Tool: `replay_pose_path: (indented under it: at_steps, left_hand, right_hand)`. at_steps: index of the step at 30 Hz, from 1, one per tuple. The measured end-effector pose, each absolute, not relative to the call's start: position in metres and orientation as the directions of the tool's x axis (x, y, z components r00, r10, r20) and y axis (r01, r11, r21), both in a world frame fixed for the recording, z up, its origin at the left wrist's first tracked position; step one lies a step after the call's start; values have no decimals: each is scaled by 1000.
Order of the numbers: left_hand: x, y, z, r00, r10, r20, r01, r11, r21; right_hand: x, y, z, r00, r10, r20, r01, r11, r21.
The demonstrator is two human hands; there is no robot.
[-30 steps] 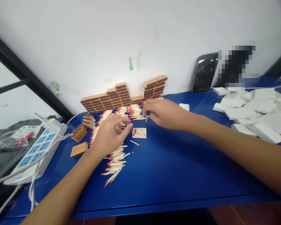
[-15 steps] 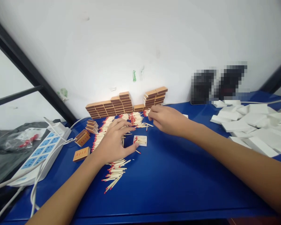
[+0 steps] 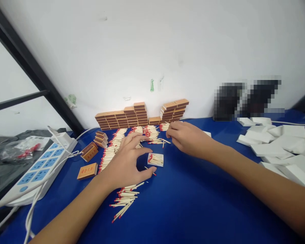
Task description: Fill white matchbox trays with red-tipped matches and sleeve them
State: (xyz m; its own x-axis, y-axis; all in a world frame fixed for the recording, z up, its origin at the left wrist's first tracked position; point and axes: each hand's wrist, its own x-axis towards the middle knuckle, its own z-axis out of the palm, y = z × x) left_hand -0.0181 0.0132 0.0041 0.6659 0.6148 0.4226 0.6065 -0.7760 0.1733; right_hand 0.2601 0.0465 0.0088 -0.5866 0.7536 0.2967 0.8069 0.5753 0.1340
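My left hand (image 3: pixel 128 162) rests on a long heap of red-tipped matches (image 3: pixel 124 200) on the blue table (image 3: pixel 193 200). Its fingers are spread and curved, thumb near a single loose match (image 3: pixel 149 170). Just right of it lies a small white tray (image 3: pixel 155 159) with a few matches inside. My right hand (image 3: pixel 186 137) reaches over the far matches (image 3: pixel 150 133), fingertips pinched together at the pile; what they hold is too small to make out. Stacks of brown matchboxes (image 3: pixel 132 117) line the wall behind.
A white power strip (image 3: pixel 38 166) with cables lies at the left edge. Loose brown matchboxes (image 3: pixel 87 170) sit near it. A pile of white box trays (image 3: pixel 277 145) fills the right side. Blurred dark objects (image 3: pixel 246 98) stand against the wall.
My left hand has opened from a bunched grip and slid nearer along the match heap. My right hand stays pinched at the far pile. The camera has tilted down slightly.
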Motion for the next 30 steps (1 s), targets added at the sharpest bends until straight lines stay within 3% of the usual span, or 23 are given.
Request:
replay_pose_path:
  at_steps: [18,25,30]
  left_hand:
    - [-19,7,3,644,655,395,611,-751,249]
    - [-20,9,3,641,653,403,617,-751,237]
    - [-21,13,0,657,640,398,608,-762,222]
  right_hand:
    - [243,39,-2,-599,770,220,797,599,77]
    - [257,51,0,-463,820,337,884,458,99]
    - [266,56,3,-386,861,331,922,373,105]
